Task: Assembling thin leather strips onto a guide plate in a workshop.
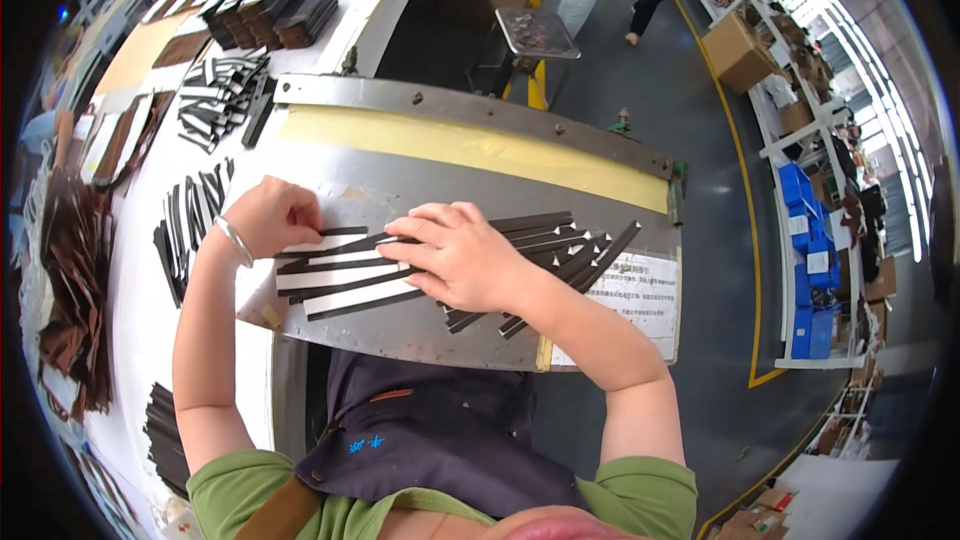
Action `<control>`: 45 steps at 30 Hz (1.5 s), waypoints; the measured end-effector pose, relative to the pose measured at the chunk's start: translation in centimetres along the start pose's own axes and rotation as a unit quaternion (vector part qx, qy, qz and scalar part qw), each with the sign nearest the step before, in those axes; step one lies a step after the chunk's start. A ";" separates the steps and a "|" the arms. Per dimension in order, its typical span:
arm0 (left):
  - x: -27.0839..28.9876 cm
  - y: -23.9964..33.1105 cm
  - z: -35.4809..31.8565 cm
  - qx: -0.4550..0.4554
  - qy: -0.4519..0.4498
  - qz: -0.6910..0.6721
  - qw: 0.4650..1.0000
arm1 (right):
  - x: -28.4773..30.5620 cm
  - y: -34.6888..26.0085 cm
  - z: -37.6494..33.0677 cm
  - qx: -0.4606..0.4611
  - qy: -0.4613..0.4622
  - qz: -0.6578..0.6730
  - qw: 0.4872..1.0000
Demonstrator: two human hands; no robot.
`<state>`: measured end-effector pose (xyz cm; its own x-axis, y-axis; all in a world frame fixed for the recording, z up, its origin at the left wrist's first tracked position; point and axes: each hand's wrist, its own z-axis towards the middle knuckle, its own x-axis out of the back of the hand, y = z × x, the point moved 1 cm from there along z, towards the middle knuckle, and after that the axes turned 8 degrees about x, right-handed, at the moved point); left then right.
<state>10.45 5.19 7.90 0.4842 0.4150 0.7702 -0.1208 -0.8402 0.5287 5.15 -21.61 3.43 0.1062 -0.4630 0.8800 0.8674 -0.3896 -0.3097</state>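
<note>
Resting on the dark and white strips [360,292] in the head view, the person's right hand [465,255] sits near the centre of the metal board [440,348], its fingers slightly apart and laid over them. At nine o'clock from it, the left hand [270,215], with a bracelet [235,242] at the wrist, has its fingers curled together by the strips' far-left ends; whether they pinch one cannot be told. The strips lie in an overlapping spread on the board, fanning out towards three o'clock beside a printed sheet [640,325]. At the board's twelve o'clock run a yellow band [440,145] and a metal bar [450,103]; at nine o'clock lies a striped pile [195,210], and well apart at three o'clock stand blue bins [800,270]
</note>
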 end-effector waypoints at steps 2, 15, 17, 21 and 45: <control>0.0 -0.1 0.1 -0.007 -0.014 0.030 0.999 | -0.2 0.1 -0.2 0.000 0.009 -0.003 1.000; 1.1 8.8 4.4 -0.184 0.099 -0.051 0.977 | 3.6 2.8 0.0 -0.257 0.293 0.278 0.878; -1.5 10.0 7.4 -0.224 0.102 -0.045 0.968 | 4.1 4.2 -0.8 -0.287 0.332 0.392 0.809; -5.0 11.9 9.5 -0.143 0.254 0.135 0.947 | 3.7 8.1 -4.4 -0.422 0.286 0.191 0.839; -9.7 11.1 10.2 -0.184 0.300 0.218 0.910 | 3.8 7.5 -3.4 -0.256 0.095 -0.226 0.935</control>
<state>13.24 -11.72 2.70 -0.2259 0.2789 0.9334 -0.5244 -0.8423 0.1248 10.43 -29.04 3.24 -0.3460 -0.2727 0.8977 0.4507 -0.8875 -0.0959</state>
